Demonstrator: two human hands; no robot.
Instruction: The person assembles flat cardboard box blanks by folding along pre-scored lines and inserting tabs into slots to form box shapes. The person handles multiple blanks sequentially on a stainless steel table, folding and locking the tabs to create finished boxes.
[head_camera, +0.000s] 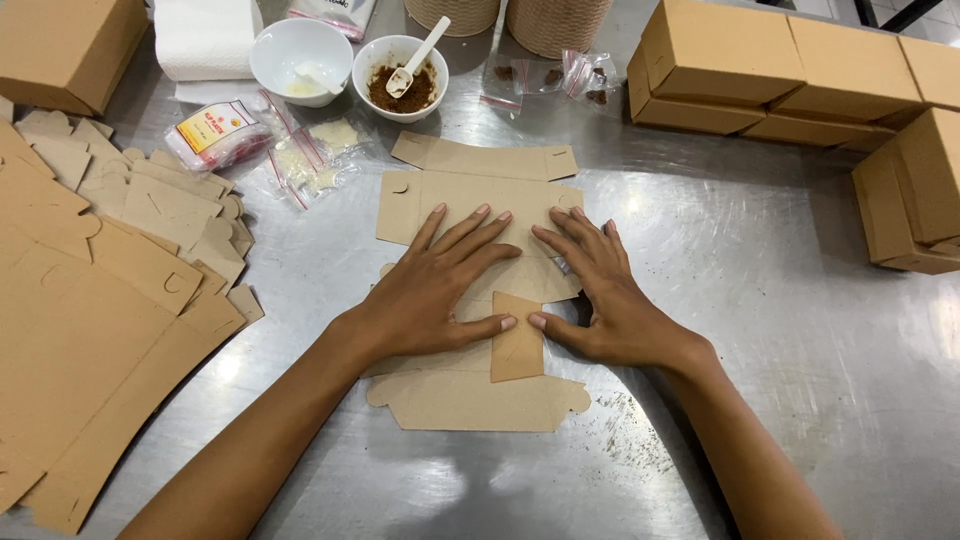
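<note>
- Left hand (435, 290) and right hand (600, 295) lie flat, fingers spread, pressing the unfolded cardboard box blank (470, 400) at the counter's (750, 300) middle.
- Far edge: white bowl (400, 75) holds brown powder and a spoon (420, 55); second bowl (298, 55) holds pale paste.

Both hands press flat on an unfolded brown cardboard box blank (480, 290) at the centre of the steel table (760, 330). The left hand (435, 290) and right hand (600, 295) lie palms down, thumbs nearly meeting over a folded flap (518, 345). At left lies a stack of flat blanks (90, 310); at upper right, assembled boxes (800, 70). At top centre, a bowl (402, 75) holds what looks like brown powder and a white scoop (420, 55).
</note>
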